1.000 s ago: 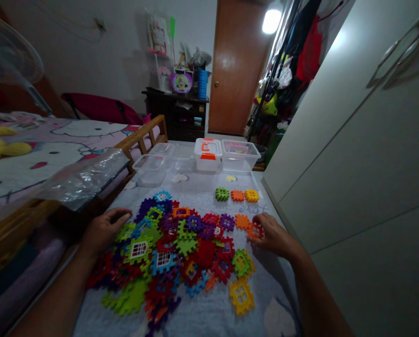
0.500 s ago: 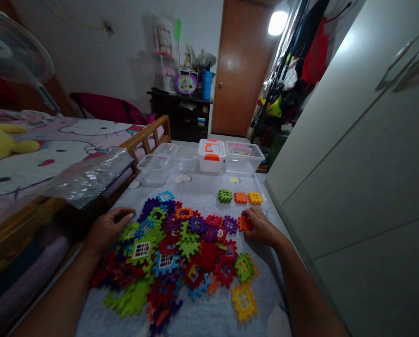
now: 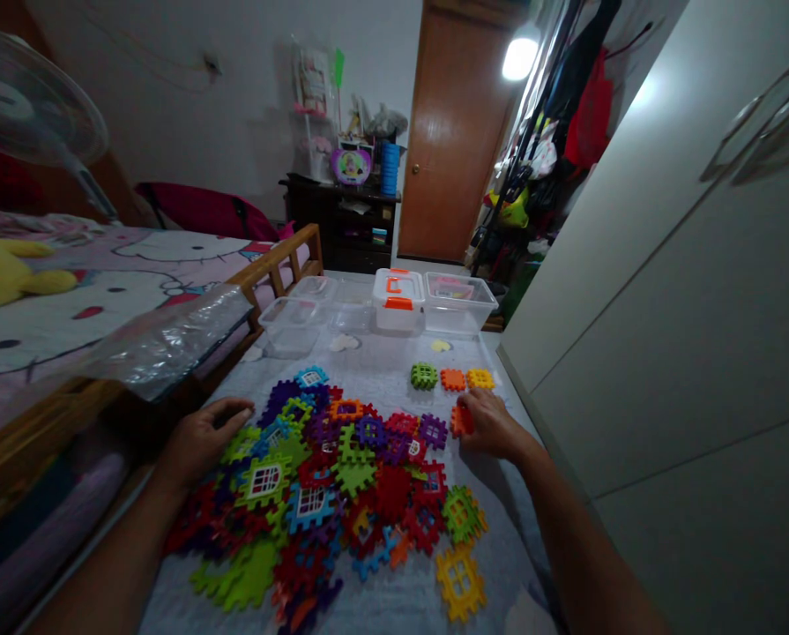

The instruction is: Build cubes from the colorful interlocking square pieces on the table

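A heap of interlocking plastic building pieces (image 3: 354, 472) in several colours covers the middle of the sheet. My right hand (image 3: 490, 425), right of the heap, has its fingers closed on an orange-red building piece (image 3: 460, 421), which is partly hidden by the fingers. Beyond that hand a green piece (image 3: 424, 376), an orange piece (image 3: 453, 380) and a yellow piece (image 3: 480, 379) stand in a row. At the heap's left edge rests my left hand (image 3: 210, 432), thumb and fingers apart, with nothing in it. A yellow window piece (image 3: 460, 582) lies at the near right.
Behind the pieces stand a lidded box with orange clips (image 3: 398, 319), an uncovered clear bin (image 3: 458, 309) and another clear bin (image 3: 292, 331). A wooden bed rail (image 3: 279, 265) runs along the left; a pale cabinet (image 3: 685, 353) flanks the right.
My right hand stays on the orange-red piece, which has shifted very slightly. My left hand has barely moved. The view has tilted a little.
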A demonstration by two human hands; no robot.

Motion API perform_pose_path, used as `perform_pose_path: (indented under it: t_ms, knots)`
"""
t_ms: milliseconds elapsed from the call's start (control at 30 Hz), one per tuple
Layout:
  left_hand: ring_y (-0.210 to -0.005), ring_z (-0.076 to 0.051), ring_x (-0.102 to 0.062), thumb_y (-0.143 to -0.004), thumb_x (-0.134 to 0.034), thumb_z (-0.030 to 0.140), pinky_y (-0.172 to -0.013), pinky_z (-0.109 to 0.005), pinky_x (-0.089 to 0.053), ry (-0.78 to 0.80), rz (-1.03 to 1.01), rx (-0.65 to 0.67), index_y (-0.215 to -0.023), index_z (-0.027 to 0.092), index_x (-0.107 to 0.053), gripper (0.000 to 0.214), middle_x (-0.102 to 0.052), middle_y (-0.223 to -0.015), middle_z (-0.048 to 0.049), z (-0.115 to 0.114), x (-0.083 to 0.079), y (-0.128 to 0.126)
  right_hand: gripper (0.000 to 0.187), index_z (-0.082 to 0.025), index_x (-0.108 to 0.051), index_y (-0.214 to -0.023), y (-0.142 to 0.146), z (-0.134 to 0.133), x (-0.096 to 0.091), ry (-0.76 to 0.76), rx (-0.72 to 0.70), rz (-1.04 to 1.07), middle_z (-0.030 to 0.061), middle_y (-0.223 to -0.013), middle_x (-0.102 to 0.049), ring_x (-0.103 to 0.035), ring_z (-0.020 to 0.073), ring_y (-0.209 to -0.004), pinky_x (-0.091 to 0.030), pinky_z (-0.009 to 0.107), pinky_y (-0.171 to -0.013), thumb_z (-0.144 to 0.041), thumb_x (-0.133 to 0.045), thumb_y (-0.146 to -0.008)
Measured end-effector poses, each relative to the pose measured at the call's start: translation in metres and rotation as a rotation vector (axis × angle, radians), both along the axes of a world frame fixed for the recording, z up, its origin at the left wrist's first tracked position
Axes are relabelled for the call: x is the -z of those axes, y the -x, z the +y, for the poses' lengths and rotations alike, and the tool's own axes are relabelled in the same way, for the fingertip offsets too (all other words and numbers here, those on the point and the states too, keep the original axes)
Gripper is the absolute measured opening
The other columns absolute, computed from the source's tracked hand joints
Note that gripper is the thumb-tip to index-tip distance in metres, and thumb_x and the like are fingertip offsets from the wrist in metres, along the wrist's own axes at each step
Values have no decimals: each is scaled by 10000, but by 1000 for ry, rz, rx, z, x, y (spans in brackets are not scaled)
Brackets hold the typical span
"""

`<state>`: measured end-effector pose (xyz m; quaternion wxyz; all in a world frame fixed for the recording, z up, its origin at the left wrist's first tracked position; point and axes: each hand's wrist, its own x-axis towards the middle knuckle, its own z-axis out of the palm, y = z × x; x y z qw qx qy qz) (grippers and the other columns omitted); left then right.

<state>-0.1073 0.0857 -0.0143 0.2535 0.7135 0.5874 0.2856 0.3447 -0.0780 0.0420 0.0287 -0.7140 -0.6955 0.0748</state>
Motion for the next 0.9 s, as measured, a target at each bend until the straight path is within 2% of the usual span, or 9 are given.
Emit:
perform_pose_path:
  t_ms: [167,333,533,733,900]
  knots:
    - [-934,-265,-702,-696,-567,596,-867,-309,-524,5,-3,1,-893,208,-724,462,-769,-956,-62,0,0,0,458,-186,-599,-1161,-18,41,-22,-43,65,-84,125,-1173,-565,-489,282,-1075,-352,369,-891,-326,-679,-733]
    - [-904,-269,-708,-676,-568,587,-847,-312,-533,9,5,-16,-864,209,-731,453,-768,-934,-60,0,-2,-1,525,-185,-622,-1146,-26,75,-20,17,64,-97,134,-1190,-574,-496,302,-1091,-369,367,-863,-408,-733,-685]
    - [-855,-263,-715,-667,-568,591,-840,-311,-541,9,-8,-16,-854,206,-736,459,-767,-917,-62,-3,-8,-4,500,-201,-620,-1169,-27,84,-4,67,60,-108,126,-1183,-586,-508,298,-1090,-384,352,-839,-292,-709,-685]
    - [-867,-267,-714,-661,-576,601,-840,-313,-540,17,-10,-24,-848,219,-737,455,-771,-910,-57,-4,-9,-5,706,-198,-512,-1336,-29,88,5,86,49,-106,145,-1303,-541,-466,335,-1166,-383,399,-882,-286,-709,-664]
    - [-901,-263,-708,-679,-569,593,-866,-310,-529,20,1,-26,-882,208,-734,466,-764,-939,-62,-2,-4,-2,518,-226,-621,-1186,-27,90,6,92,31,-95,113,-1193,-611,-503,327,-1118,-388,393,-863,-266,-693,-675]
